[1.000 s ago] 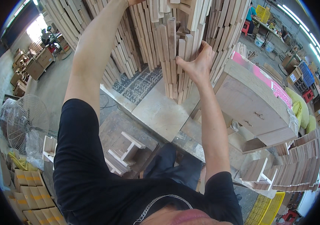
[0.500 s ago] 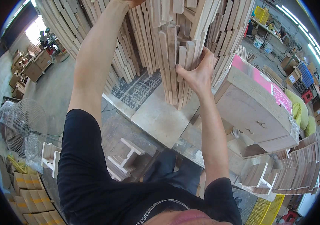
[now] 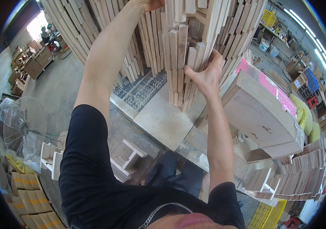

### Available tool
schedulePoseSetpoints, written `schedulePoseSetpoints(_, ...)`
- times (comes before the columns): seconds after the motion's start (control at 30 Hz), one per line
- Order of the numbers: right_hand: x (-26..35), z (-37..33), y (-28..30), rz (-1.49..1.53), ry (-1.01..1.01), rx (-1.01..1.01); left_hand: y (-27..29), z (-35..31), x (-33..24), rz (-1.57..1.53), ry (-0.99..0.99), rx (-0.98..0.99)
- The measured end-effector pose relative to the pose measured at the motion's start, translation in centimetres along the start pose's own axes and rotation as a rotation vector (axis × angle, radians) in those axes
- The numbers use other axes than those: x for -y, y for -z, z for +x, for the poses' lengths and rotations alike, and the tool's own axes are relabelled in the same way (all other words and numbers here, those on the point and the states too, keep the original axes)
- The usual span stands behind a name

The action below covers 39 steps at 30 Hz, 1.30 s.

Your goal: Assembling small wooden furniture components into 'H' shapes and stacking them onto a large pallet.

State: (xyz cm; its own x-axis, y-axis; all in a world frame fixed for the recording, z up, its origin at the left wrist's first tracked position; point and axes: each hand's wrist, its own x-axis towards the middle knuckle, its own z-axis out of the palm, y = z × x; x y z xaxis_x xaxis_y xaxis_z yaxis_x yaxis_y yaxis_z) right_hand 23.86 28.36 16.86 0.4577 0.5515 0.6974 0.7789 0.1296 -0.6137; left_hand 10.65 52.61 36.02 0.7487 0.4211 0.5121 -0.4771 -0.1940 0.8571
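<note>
A tall stack of pale wooden slats (image 3: 180, 57) stands on a flat board (image 3: 163, 118) in front of me. My right hand (image 3: 205, 74) presses against the stack's right side, fingers spread around a few slats. My left hand (image 3: 149, 4) reaches high to the top of the stack at the picture's upper edge; only its heel shows, so its grip is hidden. More slat stacks (image 3: 75, 23) rise behind on the left and right.
A wooden cabinet (image 3: 262, 114) with a pink sheet on top stands at the right. A floor fan (image 3: 23, 128) is at the left, near yellow-striped cartons (image 3: 29, 194). Small white wooden frames (image 3: 130, 158) lie by my legs. Stacked boards (image 3: 300, 171) sit lower right.
My right hand has slid up the side of the stack. The view has shifted a little closer to the slats.
</note>
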Motion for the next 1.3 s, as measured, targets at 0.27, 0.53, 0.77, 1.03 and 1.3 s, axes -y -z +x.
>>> schedulePoseSetpoints(0.27, 0.2, 0.0, 0.1, 0.012, 0.039, 0.003, 1.2, -0.3, 0.9, -0.076, 0.082, -0.065)
schedulePoseSetpoints(0.53, -0.6, 0.3, 0.2, -0.03, -0.007, 0.014, -1.6, -0.5, 1.4, -0.021, 0.091, -0.21)
schedulePoseSetpoints(0.77, 0.1, 0.4, -0.2, -0.012, -0.003, 0.012, 1.9, 2.8, 3.5, -0.115, 0.014, 0.101)
schedulePoseSetpoints(1.03, 0.0, 0.2, 0.2, -0.035, -0.012, 0.021, 0.2, 0.3, 3.3, -0.139, -0.012, -0.064)
schedulePoseSetpoints(1.3, 1.0, 0.4, -0.3, 0.002, 0.006, 0.032, 4.2, 2.4, 2.3, -0.184, 0.031, 0.133)
